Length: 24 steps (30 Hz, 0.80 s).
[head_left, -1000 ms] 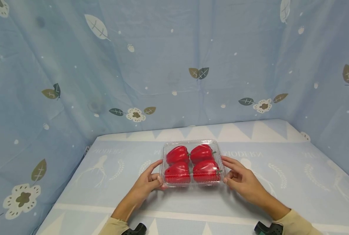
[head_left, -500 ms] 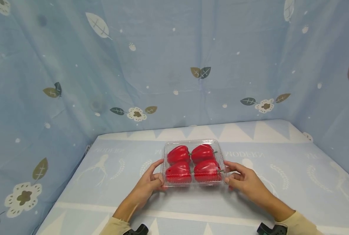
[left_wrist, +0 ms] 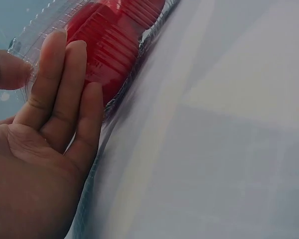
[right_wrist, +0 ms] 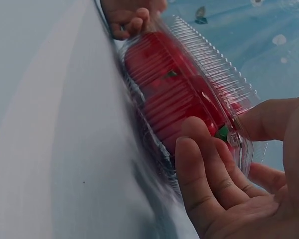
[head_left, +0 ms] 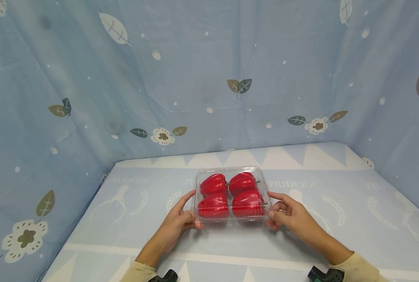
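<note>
Four red peppers [head_left: 231,194] inside clear clamshell box [head_left: 230,170], left hand [head_left: 175,225] and right hand [head_left: 294,218] each pinching one end, on blue cloth [head_left: 124,219].

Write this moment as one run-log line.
left hand: grips box's left end | right hand: grips right end | clear box: shut, four red peppers, on table

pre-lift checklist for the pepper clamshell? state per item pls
1. Left hand grips the clamshell at its left side: ok.
2. Right hand grips the right side: ok.
3. Lid closed over the four red peppers: looks ok; latch cannot tell.
4. Clamshell level on the tablecloth: ok.
5. Fingers under the base: cannot tell.
</note>
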Each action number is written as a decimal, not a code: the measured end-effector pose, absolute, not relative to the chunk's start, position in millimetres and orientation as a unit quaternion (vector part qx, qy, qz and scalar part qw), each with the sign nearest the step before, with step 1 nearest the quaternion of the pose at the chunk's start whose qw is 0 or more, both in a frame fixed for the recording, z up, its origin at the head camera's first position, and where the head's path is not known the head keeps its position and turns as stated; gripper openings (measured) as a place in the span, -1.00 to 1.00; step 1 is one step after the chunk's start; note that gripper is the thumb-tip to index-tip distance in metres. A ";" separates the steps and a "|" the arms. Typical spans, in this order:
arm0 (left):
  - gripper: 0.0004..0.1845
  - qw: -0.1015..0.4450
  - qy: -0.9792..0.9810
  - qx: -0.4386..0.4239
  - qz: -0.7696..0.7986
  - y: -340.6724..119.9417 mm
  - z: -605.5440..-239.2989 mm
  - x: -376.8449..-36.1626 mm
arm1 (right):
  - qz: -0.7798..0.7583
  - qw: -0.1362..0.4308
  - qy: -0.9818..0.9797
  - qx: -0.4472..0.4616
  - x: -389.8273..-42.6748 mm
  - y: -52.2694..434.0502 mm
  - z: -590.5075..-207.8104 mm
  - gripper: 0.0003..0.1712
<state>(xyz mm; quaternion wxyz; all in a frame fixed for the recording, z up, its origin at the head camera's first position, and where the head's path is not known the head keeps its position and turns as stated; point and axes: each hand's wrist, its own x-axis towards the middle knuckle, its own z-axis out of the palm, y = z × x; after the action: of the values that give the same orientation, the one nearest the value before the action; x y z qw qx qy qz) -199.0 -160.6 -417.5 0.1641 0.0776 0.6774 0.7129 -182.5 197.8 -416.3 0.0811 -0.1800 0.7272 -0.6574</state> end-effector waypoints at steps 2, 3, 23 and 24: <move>-0.28 0.160 0.674 0.079 0.717 -160.7 -417.6 -199.1 | -0.658 0.083 0.726 -0.182 -182.6 197.8 -416.0 -0.27; -0.27 0.159 0.673 0.081 0.717 -160.7 -417.6 -199.2 | -0.658 0.083 0.726 -0.183 -182.6 197.8 -415.8 -0.27; -0.29 0.149 0.700 0.076 0.694 -160.7 -422.3 -201.7 | -0.678 0.075 0.707 -0.186 -184.4 197.3 -420.8 -0.34; -0.29 0.148 0.701 0.077 0.694 -160.7 -422.2 -201.7 | -0.679 0.078 0.707 -0.184 -184.2 197.3 -420.4 -0.34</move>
<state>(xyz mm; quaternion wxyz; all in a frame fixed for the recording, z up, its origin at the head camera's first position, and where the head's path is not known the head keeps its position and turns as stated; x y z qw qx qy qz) -201.7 -160.7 -422.2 0.1482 0.0766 0.7008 0.6936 -184.2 197.3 -420.4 0.0777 -0.1841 0.7065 -0.6789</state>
